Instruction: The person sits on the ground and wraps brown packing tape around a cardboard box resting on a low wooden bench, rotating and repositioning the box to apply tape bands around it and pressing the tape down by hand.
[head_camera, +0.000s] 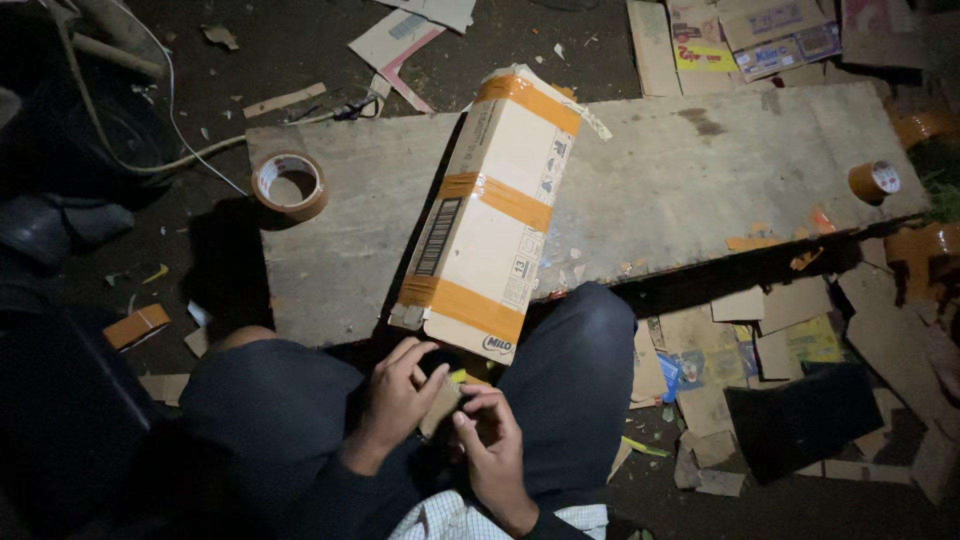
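Hands (445, 415) around half-hidden brown piece (442, 403)

A taped carton (487, 215) is laid lengthwise across a wooden board (690, 180) on the floor, with one tape roll (290, 185) set on the board's left end, another tape roll (873, 181) at its right end, and cardboard scraps (760, 330) scattered before and behind the board.

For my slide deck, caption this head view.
Both hands, left and right, hold a small cardboard piece beside a taped carton on a board.
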